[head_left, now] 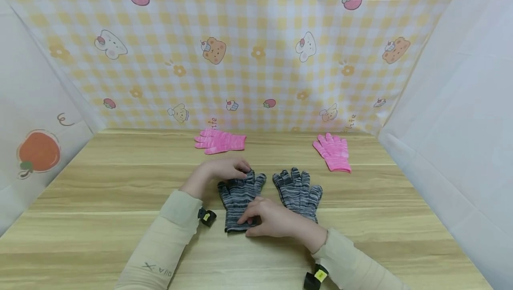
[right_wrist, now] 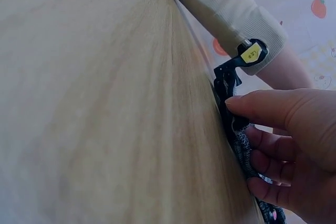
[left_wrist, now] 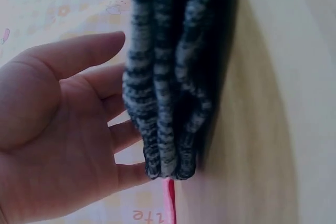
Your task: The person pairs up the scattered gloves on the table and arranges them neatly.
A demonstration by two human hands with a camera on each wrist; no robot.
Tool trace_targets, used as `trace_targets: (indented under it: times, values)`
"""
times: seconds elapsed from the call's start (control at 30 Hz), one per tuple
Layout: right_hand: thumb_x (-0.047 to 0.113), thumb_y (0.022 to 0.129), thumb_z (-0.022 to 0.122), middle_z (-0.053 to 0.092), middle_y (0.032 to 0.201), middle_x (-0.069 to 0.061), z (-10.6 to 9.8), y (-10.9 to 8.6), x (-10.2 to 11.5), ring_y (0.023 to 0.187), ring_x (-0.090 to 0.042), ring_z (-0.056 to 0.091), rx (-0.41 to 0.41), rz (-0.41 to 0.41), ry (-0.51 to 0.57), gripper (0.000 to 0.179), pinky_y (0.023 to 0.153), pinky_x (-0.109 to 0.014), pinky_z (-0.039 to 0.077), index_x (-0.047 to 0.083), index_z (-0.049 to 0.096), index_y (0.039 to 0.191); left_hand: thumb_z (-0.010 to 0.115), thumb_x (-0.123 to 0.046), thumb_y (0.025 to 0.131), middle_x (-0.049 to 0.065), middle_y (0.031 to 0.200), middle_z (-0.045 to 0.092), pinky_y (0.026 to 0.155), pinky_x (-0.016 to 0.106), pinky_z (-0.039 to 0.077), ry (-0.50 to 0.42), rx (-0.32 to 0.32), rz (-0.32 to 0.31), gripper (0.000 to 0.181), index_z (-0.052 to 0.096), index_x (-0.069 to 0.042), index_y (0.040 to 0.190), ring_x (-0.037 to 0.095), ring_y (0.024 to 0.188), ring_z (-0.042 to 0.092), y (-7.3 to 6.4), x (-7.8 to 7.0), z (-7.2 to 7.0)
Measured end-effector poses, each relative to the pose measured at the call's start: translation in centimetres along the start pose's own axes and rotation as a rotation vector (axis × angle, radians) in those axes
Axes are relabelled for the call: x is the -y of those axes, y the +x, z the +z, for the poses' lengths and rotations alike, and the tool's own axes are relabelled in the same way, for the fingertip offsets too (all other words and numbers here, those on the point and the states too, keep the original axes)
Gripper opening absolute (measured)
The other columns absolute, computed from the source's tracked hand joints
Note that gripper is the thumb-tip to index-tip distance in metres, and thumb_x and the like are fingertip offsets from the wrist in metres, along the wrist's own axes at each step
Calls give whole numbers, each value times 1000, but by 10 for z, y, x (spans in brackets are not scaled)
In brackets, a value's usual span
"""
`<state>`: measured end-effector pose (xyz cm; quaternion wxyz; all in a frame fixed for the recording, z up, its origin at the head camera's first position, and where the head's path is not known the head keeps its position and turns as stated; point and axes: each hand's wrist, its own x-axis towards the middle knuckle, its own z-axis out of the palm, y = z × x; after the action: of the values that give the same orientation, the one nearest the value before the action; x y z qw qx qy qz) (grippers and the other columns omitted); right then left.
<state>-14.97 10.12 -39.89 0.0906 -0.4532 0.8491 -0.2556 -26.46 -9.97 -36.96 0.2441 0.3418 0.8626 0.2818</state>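
A dark grey striped knit glove lies flat on the wooden table, fingers pointing away and cuff near. My left hand reaches over its fingertips from the far left side. In the left wrist view the left hand has its thumb spread from the fingers, right beside the striped glove. My right hand rests at the cuff, thumb by the near edge and fingertips over the knit. The right wrist view has the right hand with bent, loose fingers against the glove's edge.
A matching grey glove lies to the right, its cuff partly hidden by my right hand. Farther back are a pink glove at the left and another pink glove at the right. A checked curtain hangs behind the table.
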Motion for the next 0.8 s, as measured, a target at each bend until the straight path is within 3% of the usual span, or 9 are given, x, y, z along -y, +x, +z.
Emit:
trace_targets:
  times: [0.23, 0.47, 0.57, 0.67, 0.8]
  values:
    - [24, 81, 77, 56, 85, 17, 0, 0, 0, 83, -1, 45, 1, -6, -9, 26, 74, -15, 38, 18, 73, 107, 53, -19, 97, 12, 150, 35, 113, 47, 19, 23, 79, -57, 46, 47, -4, 141, 32, 140, 24, -1, -4, -1]
    - [25, 84, 75, 57, 88, 17, 1, -2, 1, 85, 0, 49, 9, -2, 13, 25, 77, -16, 41, 18, 73, 108, 51, -20, 98, 10, 154, 29, 114, 49, 15, 11, 112, -43, 48, 43, -6, 144, 32, 142, 18, 0, -3, -1]
    - [23, 87, 72, 57, 88, 16, -2, -2, 3, 82, -1, 51, 18, 5, 42, 23, 75, -15, 43, 16, 73, 108, 49, -18, 99, 9, 153, 31, 113, 48, 18, -24, 88, -22, 46, 45, -7, 143, 31, 141, 21, -2, 0, -3]
    - [18, 90, 68, 60, 90, 13, -5, -2, 3, 81, 0, 53, 15, 26, 99, 20, 73, -15, 46, 13, 72, 109, 50, -16, 99, 9, 148, 40, 111, 47, 25, -33, 13, 15, 43, 48, -7, 141, 31, 137, 29, -4, 3, -4]
    - [11, 90, 66, 63, 94, 8, -10, -2, 1, 81, -2, 55, -78, 96, 155, 20, 72, -18, 49, 9, 71, 109, 54, -13, 97, 11, 138, 51, 107, 45, 34, -77, -89, 41, 41, 51, -5, 137, 31, 129, 42, -6, 6, -7]
